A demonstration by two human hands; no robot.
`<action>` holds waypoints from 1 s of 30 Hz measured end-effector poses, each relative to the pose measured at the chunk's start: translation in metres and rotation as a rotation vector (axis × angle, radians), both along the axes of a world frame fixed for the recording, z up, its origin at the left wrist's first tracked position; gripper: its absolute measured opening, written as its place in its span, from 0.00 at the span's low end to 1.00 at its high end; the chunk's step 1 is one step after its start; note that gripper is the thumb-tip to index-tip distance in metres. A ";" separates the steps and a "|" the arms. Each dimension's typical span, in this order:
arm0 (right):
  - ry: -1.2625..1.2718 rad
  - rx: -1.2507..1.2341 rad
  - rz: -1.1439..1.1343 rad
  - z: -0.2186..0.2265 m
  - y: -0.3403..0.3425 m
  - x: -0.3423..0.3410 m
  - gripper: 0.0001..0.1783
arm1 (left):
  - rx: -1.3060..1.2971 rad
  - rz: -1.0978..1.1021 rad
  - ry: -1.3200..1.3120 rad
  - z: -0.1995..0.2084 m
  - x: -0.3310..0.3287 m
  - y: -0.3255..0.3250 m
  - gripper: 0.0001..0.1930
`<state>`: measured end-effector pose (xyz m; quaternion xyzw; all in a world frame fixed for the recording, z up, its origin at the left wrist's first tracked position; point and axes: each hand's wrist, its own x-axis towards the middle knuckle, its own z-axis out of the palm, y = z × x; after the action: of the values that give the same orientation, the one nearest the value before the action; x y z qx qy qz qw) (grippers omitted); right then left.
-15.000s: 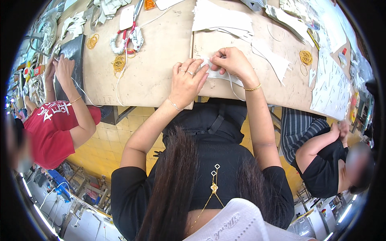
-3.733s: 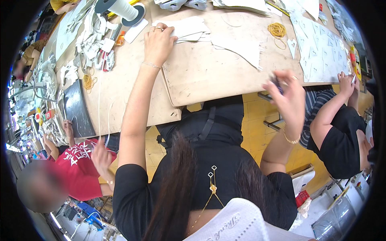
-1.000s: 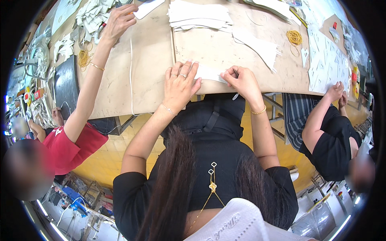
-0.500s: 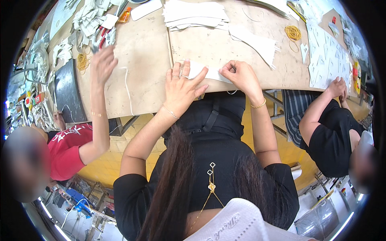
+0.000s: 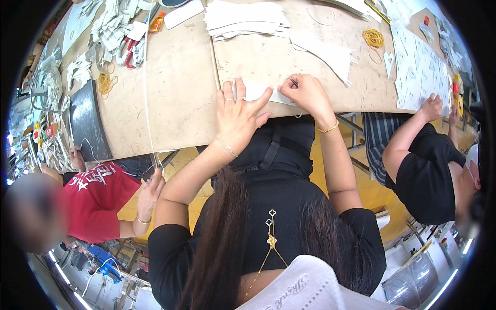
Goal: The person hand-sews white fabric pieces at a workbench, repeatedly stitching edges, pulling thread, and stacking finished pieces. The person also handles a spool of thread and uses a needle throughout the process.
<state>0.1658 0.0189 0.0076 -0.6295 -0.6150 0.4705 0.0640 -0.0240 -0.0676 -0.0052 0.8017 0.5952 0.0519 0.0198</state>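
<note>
- The bench (image 5: 178, 98) spreads around the white piece (image 5: 256, 92), which lies near my edge of it.
- The stack of white pieces (image 5: 247, 19) lies beyond the white piece, well apart.
- My left hand (image 5: 238, 118) rests on the white piece, fingers spread, gripping nothing.
- My right hand (image 5: 311, 98) is at the white piece's right end, fingers pinched on a thin dark tool (image 5: 294, 82), mostly hidden by them.

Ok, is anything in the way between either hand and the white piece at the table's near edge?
Nothing visible. The left hand lies over the left part of the white piece; the right hand, holding a slim dark object, is at its right end. The stack of white pieces sits farther back, apart from both.
</note>
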 end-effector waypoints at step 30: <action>-0.108 0.406 0.024 0.000 -0.025 0.043 0.11 | 0.050 -0.172 -0.096 -0.004 0.033 0.014 0.28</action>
<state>0.2092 -0.0059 0.0076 -0.6206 -0.7071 0.3034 0.1510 0.0091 -0.0534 -0.0095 0.8466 0.5211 0.1033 0.0326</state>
